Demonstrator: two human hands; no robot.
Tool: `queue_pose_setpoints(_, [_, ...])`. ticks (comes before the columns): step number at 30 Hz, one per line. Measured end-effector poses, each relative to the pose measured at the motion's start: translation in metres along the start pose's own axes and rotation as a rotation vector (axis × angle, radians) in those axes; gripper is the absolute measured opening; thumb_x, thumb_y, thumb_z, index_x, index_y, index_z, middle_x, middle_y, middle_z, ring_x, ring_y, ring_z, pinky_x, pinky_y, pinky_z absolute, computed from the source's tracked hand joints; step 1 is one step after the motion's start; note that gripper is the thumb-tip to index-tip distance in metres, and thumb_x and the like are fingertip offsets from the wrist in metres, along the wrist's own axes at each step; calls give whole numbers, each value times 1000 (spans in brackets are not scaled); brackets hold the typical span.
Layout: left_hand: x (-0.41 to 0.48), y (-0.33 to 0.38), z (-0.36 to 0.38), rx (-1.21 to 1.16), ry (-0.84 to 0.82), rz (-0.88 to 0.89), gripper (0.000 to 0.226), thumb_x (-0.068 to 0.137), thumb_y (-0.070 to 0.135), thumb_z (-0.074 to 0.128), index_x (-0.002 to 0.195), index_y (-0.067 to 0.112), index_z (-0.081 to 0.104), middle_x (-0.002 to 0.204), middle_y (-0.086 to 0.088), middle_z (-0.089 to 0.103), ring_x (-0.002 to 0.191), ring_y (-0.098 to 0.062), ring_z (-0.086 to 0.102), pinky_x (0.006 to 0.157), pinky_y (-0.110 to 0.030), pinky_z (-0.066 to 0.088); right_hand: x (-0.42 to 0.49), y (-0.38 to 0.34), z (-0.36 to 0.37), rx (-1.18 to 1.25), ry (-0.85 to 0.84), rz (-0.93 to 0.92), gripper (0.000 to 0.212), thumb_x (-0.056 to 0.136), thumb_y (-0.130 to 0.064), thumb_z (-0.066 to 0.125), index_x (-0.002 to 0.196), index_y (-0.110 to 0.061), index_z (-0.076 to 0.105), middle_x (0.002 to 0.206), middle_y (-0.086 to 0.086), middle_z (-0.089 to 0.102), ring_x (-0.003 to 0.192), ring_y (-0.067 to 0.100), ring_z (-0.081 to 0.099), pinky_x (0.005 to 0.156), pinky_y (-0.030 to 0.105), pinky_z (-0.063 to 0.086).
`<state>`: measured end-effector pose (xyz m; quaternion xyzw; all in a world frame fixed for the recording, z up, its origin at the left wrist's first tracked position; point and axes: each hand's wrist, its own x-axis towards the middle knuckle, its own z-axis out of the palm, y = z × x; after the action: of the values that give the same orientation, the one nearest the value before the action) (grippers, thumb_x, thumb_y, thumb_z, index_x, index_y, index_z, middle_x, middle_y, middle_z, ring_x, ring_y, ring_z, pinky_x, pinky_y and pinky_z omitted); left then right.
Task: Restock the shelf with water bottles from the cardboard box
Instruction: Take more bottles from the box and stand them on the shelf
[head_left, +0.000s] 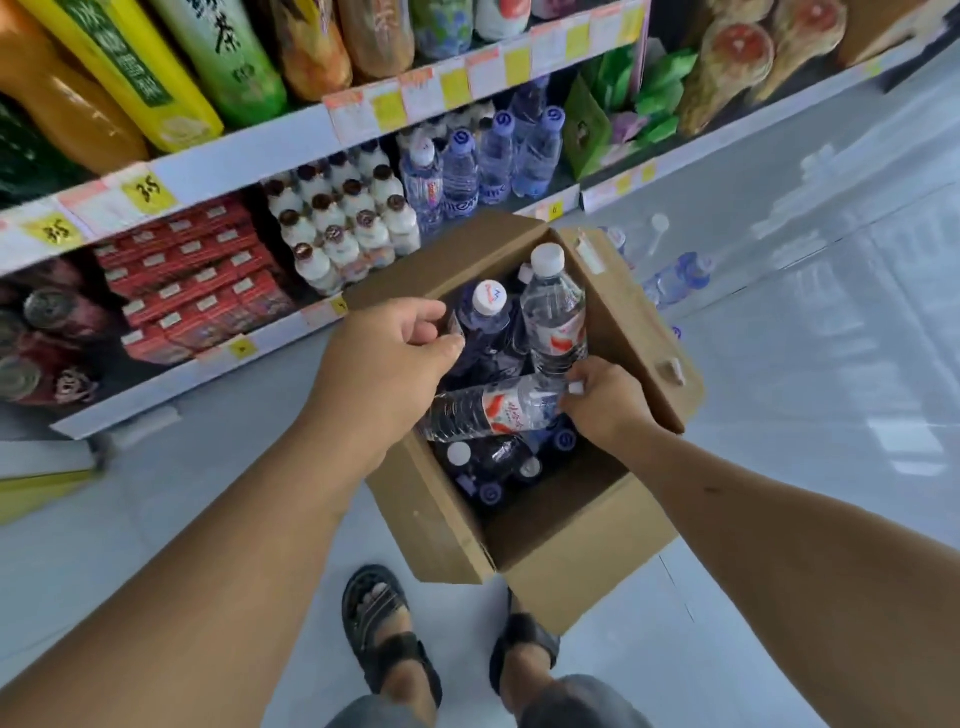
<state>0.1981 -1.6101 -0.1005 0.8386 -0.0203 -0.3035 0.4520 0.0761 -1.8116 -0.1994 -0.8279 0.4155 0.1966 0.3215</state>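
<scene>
Two yellow price tags (148, 193) on the shelf edge (249, 156) read "35"; other labels are blurred.

Red cartons (192, 280) stand just beside brown-capped white bottles (345, 228), with what look like cans (44, 309) further left.

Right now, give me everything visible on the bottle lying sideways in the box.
The sideways bottle is clear ribbed plastic with a white label printed in red and a white cap. It lies on its side across the other bottles in the cardboard box, cap end toward the person's right. The right hand grips its neck; the left hand overlaps its base, contact unclear.
</scene>
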Motion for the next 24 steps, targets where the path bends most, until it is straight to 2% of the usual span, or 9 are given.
queue_pose_setpoints(2, [-3,7,-3,2,-11,-4,34,87,32,71,120,34,67,97,16,65,82,-1,63,64,-26,48,1,-4,-1,54,14,8,15,88,-23,68,100,-22,60,79,-2,60,67,14,57,50,24,38])
queue_pose_setpoints(4, [-6,14,-9,10,-17,2,34,88,32,71,121,34,66,100,16,65,88,-1,64,71,-30,53,-3,-14,1,114,28,-20,19,85,-26,70,99,-22,58,81,-5,58,74,14,58,53,23,40])
queue_pose_setpoints(7, [-13,23,-17,17,-19,6,34,88,32,70,122,33,66,102,17,64,93,2,61,81,-35,55,-15,-29,7,168,18,-48,27,84,-25,68,109,-19,58,89,-3,58,84,19,59,69,28,46])
queue_pose_setpoints(10, [-24,29,-26,12,-20,3,33,89,30,70,122,31,67,102,16,65,93,4,59,84,-37,56,-34,-41,6,113,15,-81,16,85,-22,65,96,-11,60,83,2,61,80,23,62,64,32,50])
queue_pose_setpoints(12, [-33,33,-34,17,-37,0,32,89,28,70,121,31,67,103,17,65,93,5,59,83,-36,55,-52,-52,-3,26,21,-182,10,85,-22,63,86,-13,58,79,2,59,78,25,60,57,30,42])
queue_pose_setpoints(17, [-67,60,-60,11,-82,23,33,89,14,68,114,35,68,105,19,65,95,5,59,76,-26,48,-112,-94,-79,-18,135,-392,24,81,-28,66,104,-20,64,94,-4,54,77,17,55,57,22,36])
queue_pose_setpoints(20, [-97,101,-78,4,-145,43,40,86,7,68,100,44,66,107,23,64,94,15,54,72,-22,46,-159,-130,-152,-32,223,-527,27,75,-29,71,100,-18,68,98,-2,61,83,16,52,66,24,38])
queue_pose_setpoints(21, [-108,118,-85,4,-176,54,43,85,6,69,107,43,66,112,21,63,96,15,54,74,-23,47,-176,-144,-178,-40,243,-563,27,74,-28,73,97,-16,69,95,-1,61,83,17,54,66,24,39])
queue_pose_setpoints(24, [-143,181,-109,-27,-294,100,67,82,6,75,139,32,52,136,13,54,119,-8,56,95,-38,52,-233,-188,-257,-92,299,-672,21,69,-26,75,85,-14,69,79,-2,62,73,18,55,53,18,36])
